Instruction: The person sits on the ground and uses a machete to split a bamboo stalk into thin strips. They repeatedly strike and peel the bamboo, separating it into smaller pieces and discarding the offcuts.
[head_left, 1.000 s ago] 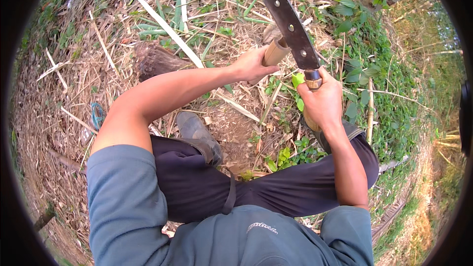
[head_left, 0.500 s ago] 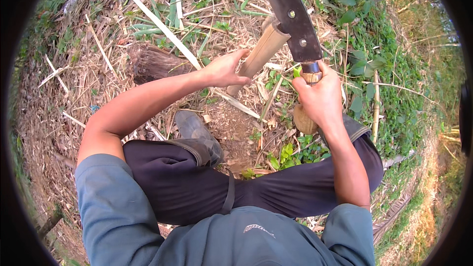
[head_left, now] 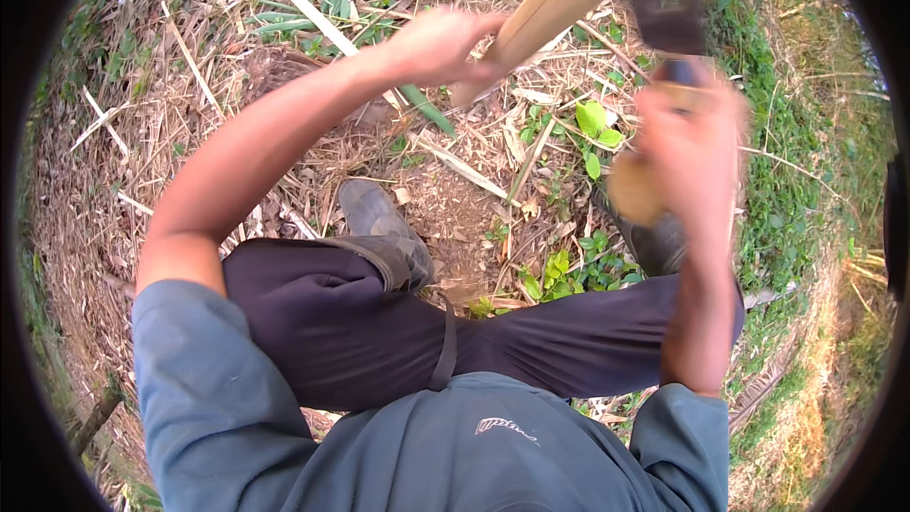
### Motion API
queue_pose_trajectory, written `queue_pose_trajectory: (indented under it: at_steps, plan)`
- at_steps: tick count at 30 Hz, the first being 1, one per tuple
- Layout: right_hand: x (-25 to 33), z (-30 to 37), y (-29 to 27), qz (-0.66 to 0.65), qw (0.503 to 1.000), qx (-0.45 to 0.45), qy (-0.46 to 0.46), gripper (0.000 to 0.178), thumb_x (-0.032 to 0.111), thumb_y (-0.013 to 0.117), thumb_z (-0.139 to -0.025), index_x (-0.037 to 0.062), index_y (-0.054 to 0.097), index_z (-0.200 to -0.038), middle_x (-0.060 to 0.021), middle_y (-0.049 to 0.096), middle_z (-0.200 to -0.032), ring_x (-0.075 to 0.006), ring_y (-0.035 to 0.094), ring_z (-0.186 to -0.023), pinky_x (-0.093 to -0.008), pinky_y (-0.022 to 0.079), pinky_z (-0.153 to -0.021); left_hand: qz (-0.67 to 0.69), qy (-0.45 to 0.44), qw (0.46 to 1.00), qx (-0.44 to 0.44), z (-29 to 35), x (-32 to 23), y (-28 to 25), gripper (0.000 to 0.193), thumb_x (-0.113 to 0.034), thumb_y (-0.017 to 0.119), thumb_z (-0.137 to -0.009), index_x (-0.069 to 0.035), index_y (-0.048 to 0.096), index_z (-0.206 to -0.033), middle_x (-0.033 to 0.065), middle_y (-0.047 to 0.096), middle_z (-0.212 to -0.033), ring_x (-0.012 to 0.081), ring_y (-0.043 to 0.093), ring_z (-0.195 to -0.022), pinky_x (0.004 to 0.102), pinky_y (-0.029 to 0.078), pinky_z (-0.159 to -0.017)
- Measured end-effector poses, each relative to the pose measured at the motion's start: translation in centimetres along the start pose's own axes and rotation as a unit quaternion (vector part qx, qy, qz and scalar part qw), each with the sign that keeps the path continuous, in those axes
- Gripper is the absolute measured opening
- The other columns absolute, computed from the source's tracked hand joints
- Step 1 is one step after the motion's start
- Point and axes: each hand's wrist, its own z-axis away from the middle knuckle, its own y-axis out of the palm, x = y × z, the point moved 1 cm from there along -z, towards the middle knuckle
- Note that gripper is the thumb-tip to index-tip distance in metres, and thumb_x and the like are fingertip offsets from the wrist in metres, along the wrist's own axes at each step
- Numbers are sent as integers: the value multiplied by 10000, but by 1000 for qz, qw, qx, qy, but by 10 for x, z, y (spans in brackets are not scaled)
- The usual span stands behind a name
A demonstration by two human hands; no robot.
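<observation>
My left hand (head_left: 444,45) grips a tan length of split bamboo (head_left: 557,2) near its lower end. The bamboo slants up and to the right, its far end beyond the upper edge of the view. To the right, my right hand (head_left: 700,137) is closed round the handle of a machete and blurred by motion. The machete's dark, broad blade (head_left: 666,9) points upward, its tip out of view. Its rounded wooden butt (head_left: 635,190) shows below my hand. The blade overlaps the bamboo's upper part; whether they touch I cannot tell.
A brown stump (head_left: 275,71) lies partly behind my left forearm. Pale strips (head_left: 301,2) and dry litter cover the ground. My boots (head_left: 379,223) (head_left: 654,237) stand apart, with a small leafy plant (head_left: 559,275) between them. Green growth (head_left: 777,171) lines the right side.
Both hands have moved up, the right one also to the right. My left fingers, loosely beside the bamboo before, now close on it. Bamboo and machete have shifted up and right.
</observation>
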Motion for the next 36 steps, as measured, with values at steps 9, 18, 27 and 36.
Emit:
queue_pose_trajectory:
  at_steps: [9, 18, 27, 36]
  plan:
    - [-11, 2, 25, -110, 993, -26, 38, 180, 77, 672, -820, 33, 680, -994, -16, 653, -737, -102, 584, -612, -291, 491, -585, -65, -76, 951, -292, 11, 136, 25, 183, -201, 642, -936, -87, 765, -1009, 106, 764, -960, 250, 727, -879, 374, 574, -811]
    - [-16, -23, 42, -4, 991, 73, 109, 214, 92, 668, -835, 8, 678, -1032, -95, 670, -773, -196, 627, -679, -360, 510, -653, 68, -216, 786, -576, 44, 194, -16, 203, -219, 635, -914, -49, 745, -919, 73, 714, -723, 154, 663, -654, 319, 529, -652]
    - [-15, -11, 23, -76, 993, -79, -41, 162, 98, 671, -856, 32, 674, -1004, -14, 640, -749, -95, 575, -604, -283, 469, -551, 20, -246, 798, -551, 58, 221, 0, 235, -258, 677, -881, -58, 773, -962, 53, 742, -752, 122, 676, -676, 294, 540, -686]
    - [-86, 2, 116, 171, 964, 77, 189, 341, 328, 706, -855, 40, 704, -1039, -182, 696, -932, -263, 671, -890, -413, 526, -766, 5, -276, 771, -574, 39, 195, -20, 206, -274, 622, -863, -121, 759, -883, 123, 736, -764, 319, 720, -725, 417, 560, -713]
